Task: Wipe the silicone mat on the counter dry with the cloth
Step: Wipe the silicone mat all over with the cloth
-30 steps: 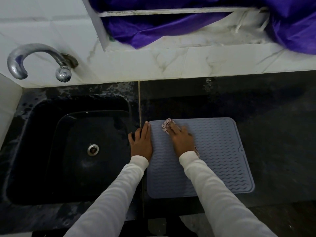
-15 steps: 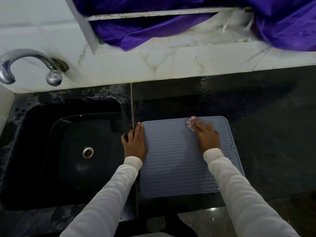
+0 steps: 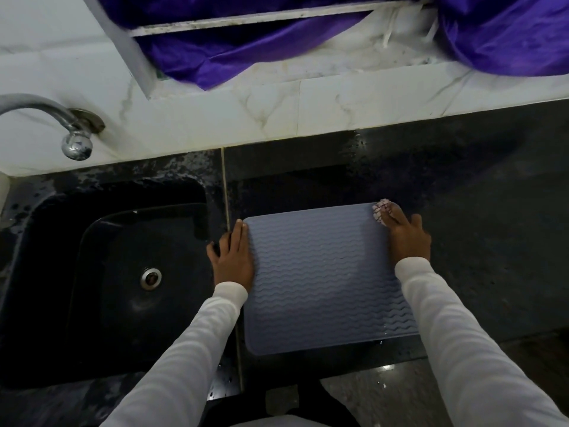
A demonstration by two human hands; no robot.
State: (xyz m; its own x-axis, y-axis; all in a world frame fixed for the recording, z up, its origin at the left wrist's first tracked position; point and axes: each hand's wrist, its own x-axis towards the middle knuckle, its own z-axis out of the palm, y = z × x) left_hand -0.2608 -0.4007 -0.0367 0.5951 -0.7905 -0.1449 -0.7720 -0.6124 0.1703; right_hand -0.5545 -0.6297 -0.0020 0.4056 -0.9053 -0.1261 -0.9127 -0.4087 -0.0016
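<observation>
A grey silicone mat [image 3: 320, 278] with a wavy ribbed surface lies flat on the black counter, just right of the sink. My left hand [image 3: 232, 260] rests flat with straight fingers on the mat's left edge. My right hand [image 3: 408, 237] presses a small white cloth with red lines [image 3: 379, 211] onto the mat's far right corner; only a bit of the cloth shows past my fingertips. My right forearm covers the mat's right edge.
A black sink [image 3: 123, 272] with a metal drain [image 3: 151, 278] lies to the left, under a chrome tap [image 3: 67, 131]. The black counter [image 3: 492, 226] stretches right, with water droplets near the white tiled wall. Purple fabric [image 3: 246, 53] hangs in a recess above.
My right hand slid the cloth along the mat's far edge from the left corner to the right corner. My left hand stayed on the left edge.
</observation>
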